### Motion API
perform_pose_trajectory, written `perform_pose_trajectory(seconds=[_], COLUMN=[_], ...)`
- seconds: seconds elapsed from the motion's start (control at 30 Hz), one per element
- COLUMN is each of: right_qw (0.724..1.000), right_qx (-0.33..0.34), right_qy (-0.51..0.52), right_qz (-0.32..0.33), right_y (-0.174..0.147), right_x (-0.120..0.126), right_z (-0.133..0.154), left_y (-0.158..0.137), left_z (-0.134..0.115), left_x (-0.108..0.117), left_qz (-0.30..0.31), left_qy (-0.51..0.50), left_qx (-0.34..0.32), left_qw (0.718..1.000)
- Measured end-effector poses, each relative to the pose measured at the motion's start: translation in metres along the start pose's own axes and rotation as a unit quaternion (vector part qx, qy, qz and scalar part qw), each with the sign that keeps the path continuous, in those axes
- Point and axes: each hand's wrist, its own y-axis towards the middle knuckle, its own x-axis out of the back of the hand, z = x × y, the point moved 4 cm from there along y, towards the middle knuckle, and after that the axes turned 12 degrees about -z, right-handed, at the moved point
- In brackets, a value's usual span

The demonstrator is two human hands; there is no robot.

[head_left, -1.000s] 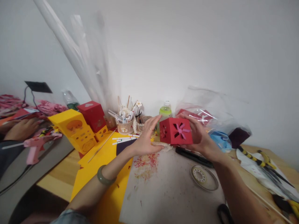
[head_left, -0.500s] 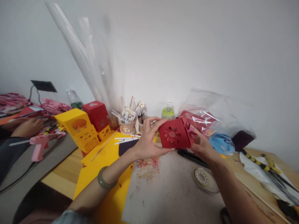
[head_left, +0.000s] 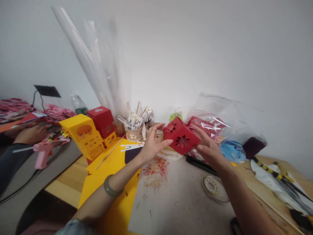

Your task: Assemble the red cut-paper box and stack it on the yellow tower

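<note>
A small red paper box [head_left: 181, 136] with flower-shaped cut-outs hangs above the table, tilted on a corner, between both my hands. My left hand [head_left: 153, 143] presses its left side with the thumb and fingertips, a ring on one finger and a green bangle on the wrist. My right hand [head_left: 207, 147] cups the box's right and lower side with the fingers spread. Under the box lies a strip of white lace [head_left: 169, 154]. The box's far face is hidden.
Yellow [head_left: 84, 137] and red [head_left: 100, 120] paper boxes stand at left on yellow sheets [head_left: 107, 169]. Pen cups [head_left: 135, 128], a green bottle [head_left: 176, 115], plastic bags [head_left: 220, 127] and a tape roll [head_left: 213, 187] surround the grey mat [head_left: 176, 199]. Another person's hand [head_left: 29, 134] and a pink glue gun [head_left: 45, 148] are far left.
The red box has been turned in my hands: the pink flower face swung away and the box now sits tilted on a corner. The camera shifted slightly.
</note>
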Motion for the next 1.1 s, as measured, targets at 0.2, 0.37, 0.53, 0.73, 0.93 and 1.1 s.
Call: perform_pose_trajectory(seconds=[0.2,0.37,0.53,0.73,0.93,1.1], right_qw=[1.000,0.999,0.999,0.999,0.994,0.985], right_qx=[-0.017,-0.016,-0.019,-0.016,0.021,0.051], right_qy=[-0.012,-0.009,-0.013,-0.026,-0.051,-0.049], right_qz=[-0.023,-0.031,-0.039,-0.009,0.091,0.160], right_y=[0.003,0.001,0.000,0.020,0.061,0.099], right_x=[-0.001,-0.004,-0.007,-0.059,-0.183,-0.278], right_z=[-0.004,-0.003,-0.005,0.002,0.027,0.037], left_y=[-0.003,-0.006,-0.014,-0.028,-0.035,-0.032], left_z=[0.008,0.003,0.016,0.059,0.066,0.068], left_x=[0.000,0.000,0.011,0.028,0.028,0.029], left_qz=[-0.010,-0.006,0.039,0.043,0.170,0.225], left_qy=[-0.012,-0.020,-0.055,0.043,0.140,0.178], left_qx=[0.032,0.029,0.029,0.062,0.025,0.006], left_qw=[0.999,0.999,0.997,0.996,0.975,0.958])
